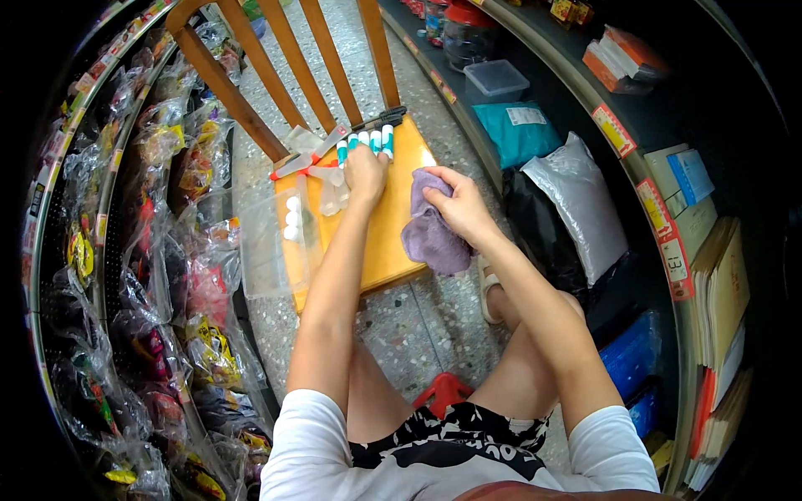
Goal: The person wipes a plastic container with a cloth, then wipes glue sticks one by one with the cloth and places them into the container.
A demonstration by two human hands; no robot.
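Several white-and-teal glue sticks (387, 140) stand in a row on the yellow wooden chair seat (384, 242). My left hand (365, 173) is closed at their near ends, fingers curled and partly hidden. Its grip appears to be on one stick. Beside it lie clear glue bottles (332, 194) with red tips, and black pen-like items (380, 119) lie behind. My right hand (458, 204) pinches a purple cloth (439, 242), which hangs over the seat's right edge. A clear plastic box (259, 259), with round white pieces (291, 219) in view, sits at the seat's left side.
Slatted chair back (296, 67) rises beyond the seat. Shelves of plastic-wrapped goods (209, 284) line the left. On the right shelf are a teal packet (518, 132), a silver bag (576, 204) and paper stacks (718, 284). A red stool (443, 392) shows below me.
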